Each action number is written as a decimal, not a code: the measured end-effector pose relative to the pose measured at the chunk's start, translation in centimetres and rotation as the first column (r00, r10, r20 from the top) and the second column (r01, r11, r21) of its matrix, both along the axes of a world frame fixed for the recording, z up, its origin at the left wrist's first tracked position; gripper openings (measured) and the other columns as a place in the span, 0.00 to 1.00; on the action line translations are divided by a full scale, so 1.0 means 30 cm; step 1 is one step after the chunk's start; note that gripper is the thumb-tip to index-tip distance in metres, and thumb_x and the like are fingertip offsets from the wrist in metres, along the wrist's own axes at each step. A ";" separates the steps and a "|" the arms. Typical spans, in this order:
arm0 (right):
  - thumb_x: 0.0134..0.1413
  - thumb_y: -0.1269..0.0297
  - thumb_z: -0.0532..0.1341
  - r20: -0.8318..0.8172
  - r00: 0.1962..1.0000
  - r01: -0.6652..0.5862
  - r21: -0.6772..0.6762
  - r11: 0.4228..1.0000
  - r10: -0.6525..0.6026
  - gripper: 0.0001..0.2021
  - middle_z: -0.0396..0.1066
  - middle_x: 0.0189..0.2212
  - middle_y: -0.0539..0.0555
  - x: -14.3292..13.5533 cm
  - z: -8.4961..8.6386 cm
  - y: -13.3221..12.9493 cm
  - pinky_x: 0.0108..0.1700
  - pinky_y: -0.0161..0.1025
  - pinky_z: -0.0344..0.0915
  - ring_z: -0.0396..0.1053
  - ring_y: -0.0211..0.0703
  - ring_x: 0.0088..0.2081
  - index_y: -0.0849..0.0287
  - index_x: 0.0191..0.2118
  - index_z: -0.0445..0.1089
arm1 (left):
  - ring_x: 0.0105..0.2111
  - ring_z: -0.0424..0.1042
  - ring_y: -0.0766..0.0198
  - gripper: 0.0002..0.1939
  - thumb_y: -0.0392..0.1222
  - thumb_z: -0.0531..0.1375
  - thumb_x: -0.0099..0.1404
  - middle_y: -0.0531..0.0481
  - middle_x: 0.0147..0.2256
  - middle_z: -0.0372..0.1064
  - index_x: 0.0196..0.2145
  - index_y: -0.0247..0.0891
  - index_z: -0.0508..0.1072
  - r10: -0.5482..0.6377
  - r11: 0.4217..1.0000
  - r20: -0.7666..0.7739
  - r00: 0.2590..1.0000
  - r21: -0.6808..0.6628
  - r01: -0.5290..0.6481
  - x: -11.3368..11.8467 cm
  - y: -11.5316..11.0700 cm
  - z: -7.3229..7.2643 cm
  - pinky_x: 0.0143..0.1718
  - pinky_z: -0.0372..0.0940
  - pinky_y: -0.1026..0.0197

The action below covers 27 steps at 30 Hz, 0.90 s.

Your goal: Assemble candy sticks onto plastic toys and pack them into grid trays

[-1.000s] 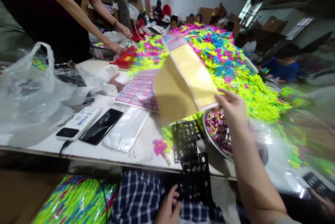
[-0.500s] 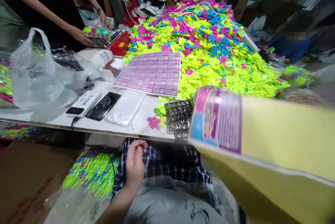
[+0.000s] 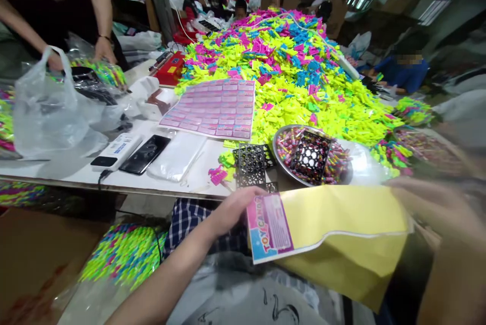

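A yellow sticker sheet is stretched between my hands over my lap, bent and sagging along its front. At its left end sits a pink, blue and purple label reading "TOY CANDY". My left hand is closed on the sheet's upper left corner, its fingertips partly hidden behind the label. Smeared by motion, my right hand grips the right end. Just beyond the sheet stands a round metal bowl of small wrapped sticks, with a black perforated tray in it.
A pink printed label sheet lies against a large heap of neon plastic pieces. Clear bags, a black phone, a white device and black grids line the front edge. A co-worker's hands handle bagged pieces at left.
The yellow sheet has come lower and nearer, uncovering the bowl. My left hand rose from my lap to its corner, and my right hand came into view. The co-worker's hands moved left.
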State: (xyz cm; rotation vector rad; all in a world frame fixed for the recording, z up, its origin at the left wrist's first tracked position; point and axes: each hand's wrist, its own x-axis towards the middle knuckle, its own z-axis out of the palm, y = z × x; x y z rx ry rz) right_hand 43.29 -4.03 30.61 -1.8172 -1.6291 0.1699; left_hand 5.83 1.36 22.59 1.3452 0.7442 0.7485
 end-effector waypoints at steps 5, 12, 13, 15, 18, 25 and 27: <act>0.50 0.49 0.56 0.460 0.882 0.073 0.090 0.993 -0.106 0.20 0.72 0.36 0.64 -0.076 -0.003 -0.005 0.40 0.51 0.62 0.68 0.55 0.40 0.58 0.42 0.71 | 0.29 0.64 0.65 0.17 0.52 0.49 0.62 0.52 0.27 0.67 0.28 0.37 0.67 0.245 0.962 -0.075 0.967 -0.102 -0.252 0.037 -0.074 -0.040 0.33 0.60 0.63; 0.57 0.59 0.54 0.348 0.818 -0.470 -0.058 0.881 0.459 0.17 0.66 0.47 0.56 -0.521 -0.051 0.040 0.49 0.50 0.55 0.61 0.49 0.48 0.53 0.51 0.62 | 0.28 0.63 0.66 0.16 0.50 0.47 0.64 0.54 0.26 0.64 0.29 0.38 0.67 0.302 0.951 -0.172 0.938 0.128 -0.282 0.072 -0.103 0.006 0.30 0.57 0.66; 0.57 0.60 0.54 0.315 0.802 -0.510 -0.083 0.856 0.508 0.16 0.66 0.46 0.55 -0.554 -0.068 0.056 0.48 0.49 0.55 0.61 0.48 0.48 0.53 0.51 0.62 | 0.27 0.62 0.67 0.17 0.50 0.46 0.64 0.54 0.25 0.63 0.29 0.37 0.66 0.303 0.949 -0.182 0.935 0.152 -0.277 0.070 -0.103 0.011 0.29 0.57 0.66; 0.58 0.62 0.53 0.241 0.788 -0.566 -0.082 0.821 0.567 0.14 0.67 0.44 0.56 -0.589 -0.101 0.086 0.46 0.47 0.56 0.61 0.46 0.46 0.54 0.49 0.64 | 0.25 0.61 0.67 0.17 0.51 0.46 0.64 0.54 0.23 0.62 0.27 0.37 0.65 0.310 0.945 -0.183 0.933 0.163 -0.282 0.065 -0.103 0.011 0.29 0.56 0.66; 0.57 0.63 0.54 0.167 0.781 -0.608 -0.013 0.793 0.602 0.12 0.69 0.39 0.55 -0.598 -0.141 0.107 0.42 0.43 0.59 0.62 0.44 0.41 0.56 0.45 0.68 | 0.26 0.61 0.67 0.18 0.53 0.46 0.64 0.54 0.23 0.62 0.27 0.37 0.64 0.341 0.939 -0.147 0.928 0.093 -0.331 0.064 -0.104 -0.008 0.29 0.57 0.65; 0.54 0.67 0.57 0.225 0.858 -0.507 0.229 0.831 0.461 0.13 0.70 0.41 0.54 -0.610 -0.232 0.090 0.43 0.47 0.60 0.62 0.46 0.43 0.52 0.46 0.68 | 0.30 0.65 0.64 0.19 0.56 0.47 0.62 0.51 0.27 0.66 0.27 0.37 0.64 0.435 0.897 -0.079 0.897 -0.051 -0.440 0.085 -0.099 -0.047 0.33 0.60 0.63; 0.54 0.69 0.57 0.222 0.874 -0.480 0.250 0.841 0.432 0.15 0.69 0.43 0.54 -0.614 -0.259 0.079 0.42 0.47 0.61 0.62 0.46 0.42 0.50 0.48 0.67 | 0.30 0.65 0.64 0.19 0.56 0.48 0.62 0.51 0.27 0.66 0.27 0.37 0.64 0.435 0.895 -0.080 0.897 -0.074 -0.440 0.088 -0.099 -0.051 0.34 0.60 0.63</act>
